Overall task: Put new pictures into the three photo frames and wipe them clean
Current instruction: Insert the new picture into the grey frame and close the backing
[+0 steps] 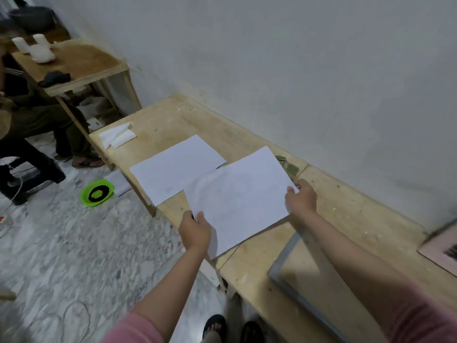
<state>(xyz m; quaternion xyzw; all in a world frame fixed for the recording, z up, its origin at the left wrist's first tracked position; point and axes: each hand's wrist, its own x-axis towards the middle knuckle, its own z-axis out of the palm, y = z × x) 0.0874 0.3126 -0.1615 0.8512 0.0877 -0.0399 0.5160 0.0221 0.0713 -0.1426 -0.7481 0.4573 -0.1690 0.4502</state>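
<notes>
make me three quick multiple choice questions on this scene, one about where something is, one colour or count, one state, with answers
1. Where is the folded white cloth?
A. at the far left corner of the table
B. on the floor by the green dish
C. under the grey frame

2. How many white sheets of paper are in view on or over the table?
A. one
B. two
C. four

3. What state is the nearer sheet in?
A. lying flat and untouched
C. crumpled in one fist
B. gripped by both hands at opposite edges

Answers:
1. A, the white cloth lies at the far left corner of the table.
2. B, one flat sheet lies on the wood and the nearer sheet overlaps it.
3. B, the left hand pinches its near left edge and the right hand its right edge.
</notes>
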